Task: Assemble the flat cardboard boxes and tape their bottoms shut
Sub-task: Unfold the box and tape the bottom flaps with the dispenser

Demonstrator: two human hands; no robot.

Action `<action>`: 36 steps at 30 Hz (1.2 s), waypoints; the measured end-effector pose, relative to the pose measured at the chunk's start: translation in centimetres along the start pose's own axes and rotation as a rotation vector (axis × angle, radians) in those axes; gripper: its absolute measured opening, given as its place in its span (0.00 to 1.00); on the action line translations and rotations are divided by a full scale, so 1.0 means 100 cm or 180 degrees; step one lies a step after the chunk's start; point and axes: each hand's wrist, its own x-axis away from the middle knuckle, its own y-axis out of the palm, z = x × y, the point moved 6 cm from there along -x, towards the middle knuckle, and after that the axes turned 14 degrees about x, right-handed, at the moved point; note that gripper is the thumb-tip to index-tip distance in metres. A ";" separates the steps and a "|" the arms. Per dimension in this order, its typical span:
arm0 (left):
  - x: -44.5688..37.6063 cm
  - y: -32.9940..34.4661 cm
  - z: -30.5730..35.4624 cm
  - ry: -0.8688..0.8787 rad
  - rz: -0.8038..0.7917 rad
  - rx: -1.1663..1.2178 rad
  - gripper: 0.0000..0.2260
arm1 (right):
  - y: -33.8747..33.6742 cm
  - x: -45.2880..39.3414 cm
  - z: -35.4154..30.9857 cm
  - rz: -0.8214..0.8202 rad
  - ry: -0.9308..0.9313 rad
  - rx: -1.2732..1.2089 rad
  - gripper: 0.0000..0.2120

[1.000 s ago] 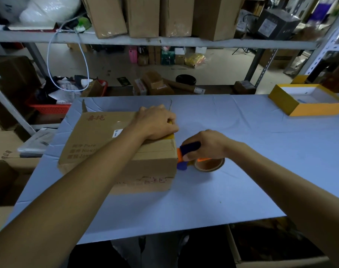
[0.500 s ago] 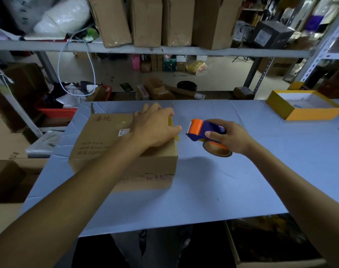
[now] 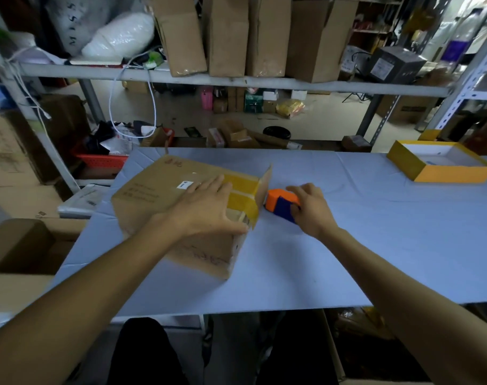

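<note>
Yellow tape (image 3: 241, 194) now spanned the cardboard box (image 3: 181, 209) seam near the counter's (image 3: 375, 245) left edge. Left hand (image 3: 206, 211) lay flat, open, pressing the box; right hand (image 3: 310, 209) had lowered the gripped tape dispenser (image 3: 280, 202) beside it, suggesting sealing was finished.

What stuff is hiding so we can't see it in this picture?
All in the head view:
- Tape roll: hidden behind the right hand and the tape dispenser body.
- Cardboard box top seam: partly covered by the left hand.
- Box's far side and underside: turned away from the camera.
- Box's printed writing: too blurry to read.
- Yellow tray: its contents are too small to tell.
</note>
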 end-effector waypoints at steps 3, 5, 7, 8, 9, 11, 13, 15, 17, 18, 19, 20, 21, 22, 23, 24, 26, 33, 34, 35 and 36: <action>0.012 -0.013 -0.022 -0.0059 -0.0324 -0.0029 0.56 | -0.045 0.000 -0.040 0.0886 -0.0639 -0.0254 0.18; 0.019 -0.020 -0.036 -0.0292 -0.0535 -0.0057 0.53 | -0.067 0.002 -0.081 0.1151 -0.1294 -0.0364 0.16; 0.025 -0.026 -0.047 -0.0382 -0.0683 -0.0070 0.48 | -0.072 0.002 -0.121 0.0928 -0.1903 -0.0345 0.15; 0.030 -0.029 -0.052 -0.0369 -0.0704 -0.0069 0.47 | -0.069 0.003 -0.138 0.0707 -0.2120 -0.0291 0.15; 0.034 -0.032 -0.058 -0.0339 -0.0695 -0.0052 0.46 | -0.063 0.005 -0.152 0.0467 -0.2235 -0.0245 0.15; 0.044 -0.037 -0.069 -0.0256 -0.0637 0.0024 0.42 | -0.050 0.010 -0.168 0.0088 -0.2225 -0.0251 0.16; 0.053 -0.041 -0.080 -0.0147 -0.0399 0.0105 0.38 | -0.043 0.012 -0.176 -0.0025 -0.2092 -0.0243 0.17; 0.063 -0.043 -0.087 -0.0021 0.0038 0.0222 0.34 | -0.040 0.010 -0.182 -0.0081 -0.1999 -0.0142 0.18; 0.072 -0.042 -0.091 0.0084 0.0402 0.0534 0.32 | -0.040 0.007 -0.189 -0.0105 -0.1869 -0.0107 0.17; 0.076 -0.040 -0.093 0.0106 0.0501 0.0737 0.31 | -0.041 0.006 -0.193 -0.0100 -0.1782 -0.0108 0.17; 0.079 -0.037 -0.095 0.0126 0.0557 0.0942 0.31 | -0.041 0.007 -0.198 -0.0077 -0.1700 -0.0101 0.17; 0.081 -0.035 -0.098 0.0148 0.0617 0.1154 0.29 | -0.042 0.009 -0.204 -0.0019 -0.1644 -0.0074 0.19; 0.082 -0.034 -0.099 0.0174 0.0726 0.1365 0.26 | -0.041 0.011 -0.209 0.0069 -0.1617 -0.0022 0.20; 0.083 -0.033 -0.100 0.0210 0.0900 0.1528 0.21 | -0.038 0.013 -0.214 0.0169 -0.1601 0.0066 0.22; 0.083 -0.033 -0.099 0.0248 0.1115 0.1590 0.18 | -0.034 0.014 -0.216 0.0267 -0.1577 0.0205 0.24; 0.083 -0.033 -0.098 0.0276 0.1335 0.1534 0.16 | -0.030 0.015 -0.217 0.0361 -0.1548 0.0388 0.26; 0.082 -0.028 -0.098 0.0331 0.1702 0.1246 0.17 | -0.021 0.014 -0.217 0.0558 -0.1525 0.0693 0.28; 0.090 -0.014 -0.096 0.0787 0.2680 0.0526 0.15 | -0.008 0.013 -0.214 0.1031 -0.1783 0.1159 0.36; 0.090 -0.013 -0.096 0.0828 0.2802 0.0487 0.15 | -0.008 0.012 -0.213 0.1055 -0.1785 0.1160 0.37; 0.091 -0.012 -0.096 0.0846 0.2900 0.0475 0.16 | -0.007 0.011 -0.213 0.1065 -0.1773 0.1135 0.37; 0.091 -0.012 -0.096 0.0844 0.2972 0.0461 0.17 | -0.008 0.010 -0.213 0.1074 -0.1763 0.1105 0.37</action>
